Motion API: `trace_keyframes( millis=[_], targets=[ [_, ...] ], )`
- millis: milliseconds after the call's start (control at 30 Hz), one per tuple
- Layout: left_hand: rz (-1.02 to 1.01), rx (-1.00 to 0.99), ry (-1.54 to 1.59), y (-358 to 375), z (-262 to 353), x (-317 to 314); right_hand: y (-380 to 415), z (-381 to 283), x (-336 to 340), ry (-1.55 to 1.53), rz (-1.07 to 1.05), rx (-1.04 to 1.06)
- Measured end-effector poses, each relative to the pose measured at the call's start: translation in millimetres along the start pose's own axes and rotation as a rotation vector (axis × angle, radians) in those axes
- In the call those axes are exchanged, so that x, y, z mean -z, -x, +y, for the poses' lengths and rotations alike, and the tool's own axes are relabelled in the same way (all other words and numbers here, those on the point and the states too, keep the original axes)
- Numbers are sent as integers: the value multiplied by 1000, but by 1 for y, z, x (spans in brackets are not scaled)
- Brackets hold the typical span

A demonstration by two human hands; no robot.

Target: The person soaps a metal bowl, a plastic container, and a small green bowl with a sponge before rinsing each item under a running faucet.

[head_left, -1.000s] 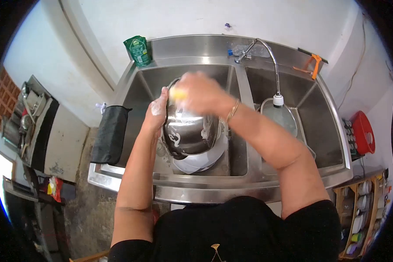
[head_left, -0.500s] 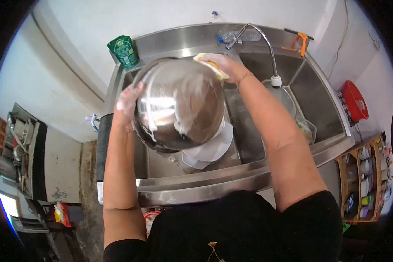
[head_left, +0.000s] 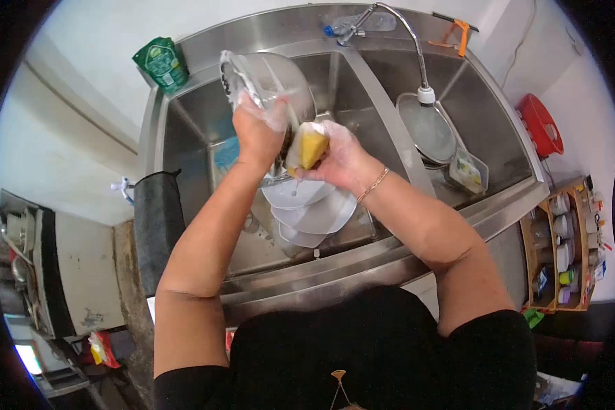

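A large, shiny metal bowl [head_left: 283, 80], streaked with suds, is tipped on its side above the left basin. My left hand [head_left: 260, 130] is closed on its soapy rim, thumb and fingers covered in foam. Close against the bowl's lower side, my right hand [head_left: 342, 156] grips a yellow sponge [head_left: 313, 149], foam on its top. Beneath both hands, white plates [head_left: 314, 215] lie overlapping in the left basin. Part of the bowl is hidden behind my left hand.
The steel sink [head_left: 383, 116] has a right basin holding a round lid [head_left: 427, 130] and a clear container [head_left: 468, 171] under the curved faucet [head_left: 417, 48]. A green pouch [head_left: 162, 65] and a plastic bottle [head_left: 372, 24] stand along the back. A dark cloth [head_left: 158, 225] hangs at left.
The bowl has turned from showing its rounded underside to standing on its side. My right hand and sponge have come down and inward from its top; my left hand has moved right along the rim.
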State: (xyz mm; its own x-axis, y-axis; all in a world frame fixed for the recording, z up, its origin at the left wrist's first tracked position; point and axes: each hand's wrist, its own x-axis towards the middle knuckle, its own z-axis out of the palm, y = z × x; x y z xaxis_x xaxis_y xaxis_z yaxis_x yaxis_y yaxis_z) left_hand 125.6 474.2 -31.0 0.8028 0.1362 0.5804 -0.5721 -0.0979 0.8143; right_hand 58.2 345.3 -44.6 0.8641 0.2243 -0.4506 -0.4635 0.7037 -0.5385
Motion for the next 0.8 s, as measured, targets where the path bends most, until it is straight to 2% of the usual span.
trace_keyframes(
  millis=[67,100,133,200,267,300,333,400,433,467,533,600,633,667,733,800],
  targets=[
    [-254,-185,-323,10,-3,3,1,-15,13,-9,-11,49],
    [-355,-66,-346,14,7,3,-3,-26,26,119,-50,97],
    [-375,-73,-326,19,7,0,2,-33,32,245,-83,144],
    [-554,-64,-601,31,2,-7,6,-42,43,233,4,230],
    [-678,-115,-579,48,-7,-10,3,-55,56,469,2,405],
    [-775,-162,-572,55,-12,-11,4,-62,58,535,27,441],
    [-784,-175,-562,62,-15,-13,4,-64,58,532,38,455],
    [-950,-194,-616,76,-21,-15,-3,-62,57,817,374,793],
    [-960,-206,-607,81,-23,-16,-24,-62,75,770,372,817],
    [-1013,-189,-626,85,-25,-18,-37,-66,88,932,391,807],
    [-1079,-180,-637,95,-31,-20,-46,-67,97,1025,347,764],
    [-1141,-195,-697,104,-39,-22,-37,-64,93,971,280,696],
    [-1149,-204,-690,107,-42,-23,-33,-64,85,974,316,675],
    [-1188,-230,-761,111,-44,-23,-17,-64,70,819,240,621],
    [-1231,-262,-829,113,-42,-26,-5,-70,60,724,100,522],
    [-1354,-109,-1006,109,-32,-28,4,-77,50,543,-12,426]
  ],
)
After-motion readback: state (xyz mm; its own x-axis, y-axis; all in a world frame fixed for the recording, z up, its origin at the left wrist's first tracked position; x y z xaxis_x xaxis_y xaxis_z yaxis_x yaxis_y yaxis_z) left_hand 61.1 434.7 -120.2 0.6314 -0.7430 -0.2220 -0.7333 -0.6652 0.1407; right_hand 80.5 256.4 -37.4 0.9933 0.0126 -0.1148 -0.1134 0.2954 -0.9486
